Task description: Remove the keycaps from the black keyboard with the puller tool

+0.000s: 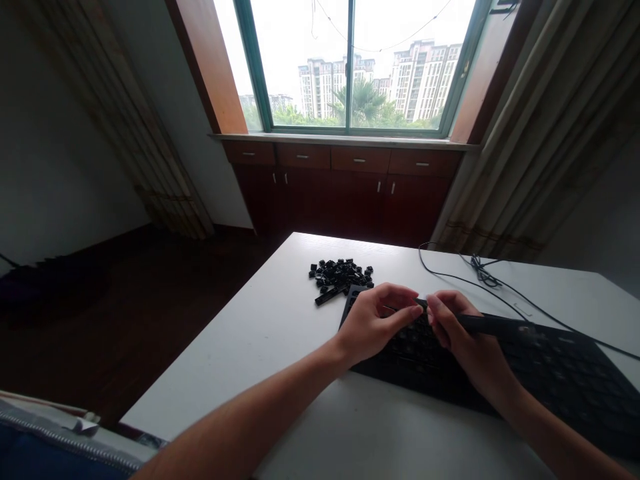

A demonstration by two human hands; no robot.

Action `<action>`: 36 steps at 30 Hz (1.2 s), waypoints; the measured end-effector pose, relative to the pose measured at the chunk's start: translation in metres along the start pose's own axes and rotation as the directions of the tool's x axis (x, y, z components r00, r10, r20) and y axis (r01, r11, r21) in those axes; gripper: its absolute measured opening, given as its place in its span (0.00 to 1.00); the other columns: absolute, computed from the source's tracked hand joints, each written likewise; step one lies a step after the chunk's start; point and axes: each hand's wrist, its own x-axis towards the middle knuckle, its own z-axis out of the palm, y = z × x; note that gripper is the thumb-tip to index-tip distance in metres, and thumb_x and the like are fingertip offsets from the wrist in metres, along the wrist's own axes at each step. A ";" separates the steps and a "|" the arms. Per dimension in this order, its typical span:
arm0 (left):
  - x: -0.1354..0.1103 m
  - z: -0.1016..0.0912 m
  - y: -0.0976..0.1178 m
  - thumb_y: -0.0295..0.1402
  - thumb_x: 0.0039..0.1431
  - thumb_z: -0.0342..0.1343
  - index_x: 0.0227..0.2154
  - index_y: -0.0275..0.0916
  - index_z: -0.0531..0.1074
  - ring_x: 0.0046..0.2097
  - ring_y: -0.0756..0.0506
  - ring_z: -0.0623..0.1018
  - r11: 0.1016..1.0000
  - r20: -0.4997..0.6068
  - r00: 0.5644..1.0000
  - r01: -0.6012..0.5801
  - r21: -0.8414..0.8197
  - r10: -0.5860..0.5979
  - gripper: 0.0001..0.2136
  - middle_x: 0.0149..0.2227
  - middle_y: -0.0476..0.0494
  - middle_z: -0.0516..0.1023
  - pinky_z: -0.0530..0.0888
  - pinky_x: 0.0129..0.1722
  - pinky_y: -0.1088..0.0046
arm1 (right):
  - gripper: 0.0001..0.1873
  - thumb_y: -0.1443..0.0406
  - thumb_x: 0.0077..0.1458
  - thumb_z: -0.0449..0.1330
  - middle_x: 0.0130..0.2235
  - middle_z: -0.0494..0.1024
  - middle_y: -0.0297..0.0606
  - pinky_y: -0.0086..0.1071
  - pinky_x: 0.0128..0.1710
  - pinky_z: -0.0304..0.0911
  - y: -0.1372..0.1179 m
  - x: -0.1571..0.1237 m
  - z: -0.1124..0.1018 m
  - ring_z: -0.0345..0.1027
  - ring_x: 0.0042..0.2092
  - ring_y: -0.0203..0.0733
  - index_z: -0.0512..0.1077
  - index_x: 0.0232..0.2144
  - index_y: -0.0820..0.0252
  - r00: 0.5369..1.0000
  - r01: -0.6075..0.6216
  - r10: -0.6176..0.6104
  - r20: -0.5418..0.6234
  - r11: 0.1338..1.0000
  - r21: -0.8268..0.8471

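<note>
A black keyboard (555, 373) lies across the white table under both my hands. Over its left part, my left hand (373, 320) has thumb and index fingertips nearly together around a small dark piece, too small to make out. Right beside it, fingertips almost touching, my right hand (460, 327) is closed on a dark, long-handled tool (483, 325) whose handle sticks out to the right. The tool's tip is hidden by my fingers. Just beyond the keyboard's left end sits a pile of loose black keycaps (343, 273), with a long spacebar-like key (329, 295) in front.
A black cable (483, 272) curls and runs over the right back of the white table (225, 353). A thin bent wire piece (523, 309) lies near it. Beyond the table stand dark red cabinets (330, 200) below a window; curtains hang on both sides.
</note>
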 end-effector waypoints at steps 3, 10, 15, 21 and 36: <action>0.002 0.001 -0.003 0.38 0.58 0.67 0.44 0.34 0.77 0.42 0.45 0.81 0.992 -0.038 0.998 0.041 -0.121 -0.046 0.15 0.41 0.40 0.82 0.78 0.44 0.69 | 0.19 0.47 0.60 0.62 0.26 0.71 0.28 0.27 0.21 0.55 0.003 0.001 0.000 0.59 0.23 0.33 0.68 0.38 0.56 0.999 -0.039 0.039 -0.018 0.999 0.013; 0.004 -0.001 0.001 0.39 0.58 0.67 0.43 0.35 0.79 0.39 0.48 0.80 0.974 -0.121 0.984 0.107 -0.200 -0.133 0.14 0.39 0.42 0.81 0.76 0.41 0.74 | 0.21 0.44 0.63 0.55 0.28 0.71 0.31 0.28 0.22 0.57 0.011 0.003 -0.002 0.62 0.26 0.36 0.69 0.40 0.55 0.999 -0.053 0.054 -0.001 0.988 0.142; 0.001 0.001 0.001 0.40 0.60 0.65 0.43 0.36 0.78 0.38 0.50 0.77 0.978 -0.101 0.987 0.104 -0.183 -0.124 0.14 0.39 0.43 0.80 0.73 0.39 0.77 | 0.23 0.43 0.64 0.51 0.23 0.67 0.29 0.28 0.21 0.55 0.012 0.003 -0.004 0.57 0.23 0.35 0.68 0.36 0.54 0.997 -0.073 0.073 0.006 0.978 0.195; 0.001 0.000 0.000 0.41 0.61 0.64 0.44 0.36 0.78 0.38 0.50 0.75 0.988 -0.102 0.990 0.087 -0.131 -0.101 0.14 0.41 0.42 0.79 0.72 0.39 0.77 | 0.23 0.45 0.63 0.56 0.23 0.69 0.31 0.28 0.22 0.54 0.007 0.005 -0.004 0.57 0.23 0.35 0.67 0.27 0.56 0.996 -0.085 0.086 0.001 0.975 0.206; 0.001 0.001 -0.006 0.43 0.62 0.63 0.45 0.37 0.77 0.38 0.50 0.75 0.991 -0.076 0.992 0.098 -0.092 -0.105 0.16 0.41 0.42 0.79 0.71 0.37 0.76 | 0.22 0.46 0.61 0.58 0.25 0.73 0.34 0.27 0.21 0.56 0.002 0.006 -0.005 0.60 0.23 0.35 0.76 0.35 0.58 0.991 -0.130 0.133 0.008 0.953 0.272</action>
